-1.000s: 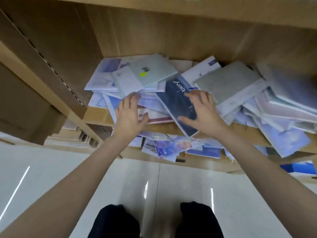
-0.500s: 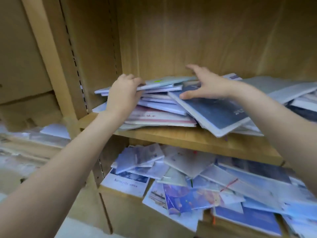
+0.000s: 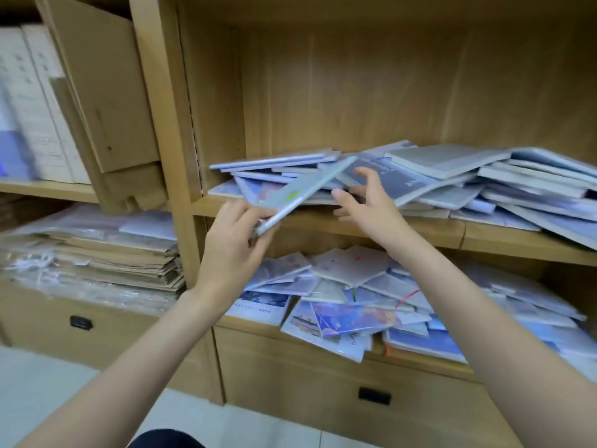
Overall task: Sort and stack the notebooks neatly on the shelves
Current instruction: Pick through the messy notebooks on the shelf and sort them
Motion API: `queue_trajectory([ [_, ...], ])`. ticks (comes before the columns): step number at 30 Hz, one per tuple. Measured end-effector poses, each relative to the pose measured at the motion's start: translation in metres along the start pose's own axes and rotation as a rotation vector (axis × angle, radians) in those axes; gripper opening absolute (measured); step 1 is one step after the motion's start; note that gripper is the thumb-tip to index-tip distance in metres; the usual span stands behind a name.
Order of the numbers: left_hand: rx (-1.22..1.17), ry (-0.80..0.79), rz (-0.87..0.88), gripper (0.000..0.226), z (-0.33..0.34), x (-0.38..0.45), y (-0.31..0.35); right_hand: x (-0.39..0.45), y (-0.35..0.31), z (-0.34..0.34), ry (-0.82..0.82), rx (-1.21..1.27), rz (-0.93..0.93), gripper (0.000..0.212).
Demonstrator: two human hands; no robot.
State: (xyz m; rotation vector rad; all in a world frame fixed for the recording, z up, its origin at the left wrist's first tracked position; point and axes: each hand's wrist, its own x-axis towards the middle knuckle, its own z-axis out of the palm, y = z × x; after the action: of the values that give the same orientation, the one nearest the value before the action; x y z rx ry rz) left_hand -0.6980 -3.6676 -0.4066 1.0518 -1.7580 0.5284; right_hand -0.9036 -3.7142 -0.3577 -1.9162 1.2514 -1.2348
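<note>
Grey-green, thin and flat, the tilted notebook with a lime tab (image 3: 298,193) was pinched at its lower corner by the left hand (image 3: 231,250), above the wooden shelf edge (image 3: 420,226). At three o'clock, the right hand (image 3: 368,208) spread relaxed fingers, touching the messy pile of pale blue notebooks (image 3: 452,179).

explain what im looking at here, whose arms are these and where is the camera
There is no machine here: these are a person's own bare arms, filmed by one camera worn on their head, looking forward and down. They face wooden shelves piled with loose notebooks; a lower shelf holds another messy heap. The left hand grips a grey notebook, tilted, at its lower end. The right hand is open, fingers spread beside the pile, holding nothing. Cardboard and boxes sit in the left bay.
</note>
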Motion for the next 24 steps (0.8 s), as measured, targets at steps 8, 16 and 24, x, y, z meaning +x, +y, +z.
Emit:
queue_trajectory([
  [8,-0.191,-0.584,-0.128,0.054,-0.014,-0.060,0.003,-0.045,0.006,0.059,0.269,0.226,-0.001,0.078],
  [16,-0.961,-0.570,-1.058,0.036,-0.011,-0.060,0.026,-0.081,0.031,0.019,0.012,0.295,-0.062,0.078],
  [24,-0.818,-0.428,-1.323,0.010,0.000,-0.083,0.029,-0.103,0.064,0.051,-0.441,-0.057,0.208,0.035],
])
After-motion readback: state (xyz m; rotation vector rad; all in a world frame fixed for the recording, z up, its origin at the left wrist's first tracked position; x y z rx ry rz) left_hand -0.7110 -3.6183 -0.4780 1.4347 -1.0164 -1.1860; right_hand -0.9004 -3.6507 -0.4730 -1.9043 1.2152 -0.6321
